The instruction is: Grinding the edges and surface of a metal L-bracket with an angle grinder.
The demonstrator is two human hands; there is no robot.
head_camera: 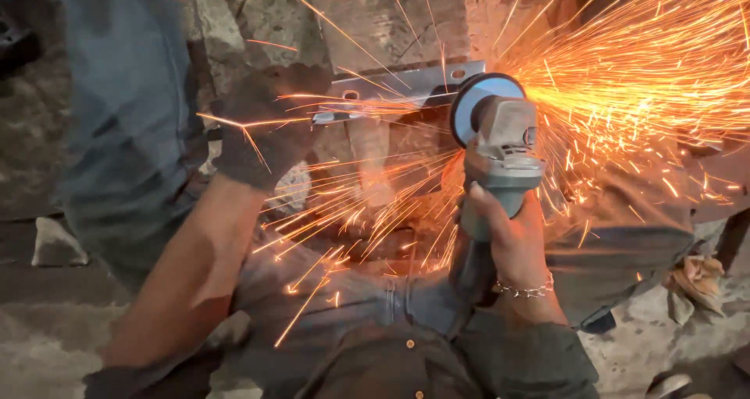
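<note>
My right hand [508, 239] grips the body of a grey angle grinder [504, 145], whose disc [476, 102] meets the right end of a flat metal bracket [414, 83] with holes in it. Orange sparks [641, 71] spray to the right and down toward my lap. My left hand [266, 122], in a dark glove, holds the bracket's left end. A chain bracelet [525, 291] circles my right wrist.
My bent knees in blue jeans [125, 118] flank the work. Rough stone or concrete [375, 16] lies behind the bracket. A loose stone chunk [56, 244] sits at left, a crumpled rag [695, 282] at right.
</note>
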